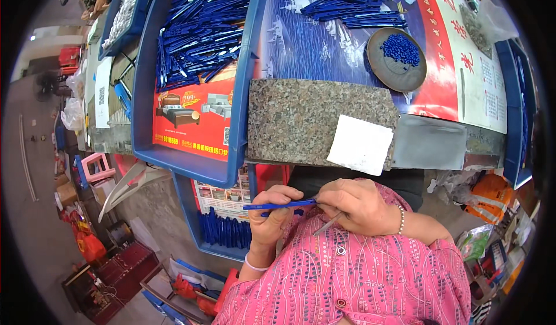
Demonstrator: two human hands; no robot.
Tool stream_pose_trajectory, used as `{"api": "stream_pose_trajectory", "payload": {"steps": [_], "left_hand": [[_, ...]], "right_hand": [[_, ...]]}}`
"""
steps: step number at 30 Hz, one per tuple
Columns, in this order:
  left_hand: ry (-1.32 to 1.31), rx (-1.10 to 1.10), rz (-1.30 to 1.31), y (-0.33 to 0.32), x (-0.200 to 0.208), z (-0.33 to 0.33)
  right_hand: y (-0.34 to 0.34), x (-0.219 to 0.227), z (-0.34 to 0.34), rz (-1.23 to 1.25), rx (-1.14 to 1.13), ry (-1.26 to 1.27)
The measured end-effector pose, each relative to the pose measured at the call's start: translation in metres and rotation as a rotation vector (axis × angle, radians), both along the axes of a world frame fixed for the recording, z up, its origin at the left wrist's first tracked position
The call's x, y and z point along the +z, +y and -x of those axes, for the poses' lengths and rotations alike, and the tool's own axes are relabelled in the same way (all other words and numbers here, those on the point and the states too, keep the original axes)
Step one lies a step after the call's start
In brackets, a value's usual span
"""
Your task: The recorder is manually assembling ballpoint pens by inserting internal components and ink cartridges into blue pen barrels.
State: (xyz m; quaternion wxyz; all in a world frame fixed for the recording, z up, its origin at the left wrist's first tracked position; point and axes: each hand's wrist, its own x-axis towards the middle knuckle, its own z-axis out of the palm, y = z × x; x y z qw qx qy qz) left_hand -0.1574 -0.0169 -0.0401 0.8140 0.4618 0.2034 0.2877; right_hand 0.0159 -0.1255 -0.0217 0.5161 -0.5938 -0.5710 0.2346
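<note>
Pinching a blue strip (281,204) narrowly between thumb and fingers of the left hand (269,219), holding it nearly level from nine o'clock to three. Touching its right end with the fingertips of the right hand (357,208), without being able to tell how firmly. Holding a slim grey tool (328,223) in the right hand as well, aiming its tip toward eight o'clock. Wearing a pink patterned shirt (370,267), showing at five o'clock from the hands.

Facing a speckled stone slab (295,119) at twelve o'clock, with a white square sheet (360,144) lying on it toward one. Having a grey metal plate (428,142) at two o'clock, just beside the slab. Having a round dish (399,82) of small blue beads (399,50) at one, farther off than the sheet, and a pile of blue pieces (353,6) at twelve, beyond the slab. Having a large blue tray (139,116) at eleven, holding heaped blue lengths (202,30), and a lower tray (188,209) between eight and nine, holding upright blue parts (226,229).
</note>
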Motion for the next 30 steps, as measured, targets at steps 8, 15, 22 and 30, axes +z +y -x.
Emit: {"api": "stream_pose_trajectory", "payload": {"steps": [8, 15, 22, 30], "left_hand": [[0.010, -0.042, -0.085, 0.000, 0.010, -0.003], [-0.077, 0.016, 0.098, -0.001, 0.006, -0.006], [-0.233, 0.039, 0.161, 0.008, 0.004, -0.003], [-0.228, 0.052, 0.153, 0.005, 0.004, -0.005]], "right_hand": [[-0.003, -0.004, -0.001, -0.028, -0.002, -0.043], [0.000, 0.003, -0.003, 0.191, 0.021, 0.328], [0.001, -0.011, 0.002, 0.402, 0.017, 0.634], [0.004, -0.035, 0.024, 0.550, 0.250, 0.747]]}}
